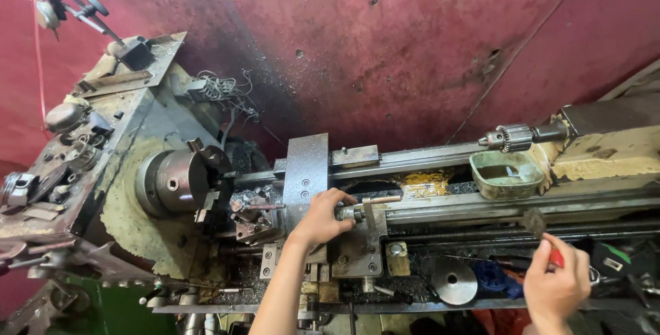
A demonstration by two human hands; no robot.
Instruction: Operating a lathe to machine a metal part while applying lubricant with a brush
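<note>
Steel lathe [206, 191], worn and chip-strewn, is seen from above. The left hand [322, 217] is closed on a carriage handle [352, 213]; the right hand [558, 281] grips a red-handled tool [543, 235] near the bed's front edge. The chuck [175, 182] appears empty, so cutting seems not yet begun.

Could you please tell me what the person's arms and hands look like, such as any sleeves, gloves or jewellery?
Both arms are bare as far as the picture shows: no sleeves, no gloves. The left hand and its slim forearm carry no watch, band or ring that I can see. The right hand is also ungloved, with no visible ring; its wrist is cut off by the lower edge, so a watch there cannot be ruled out.
</note>
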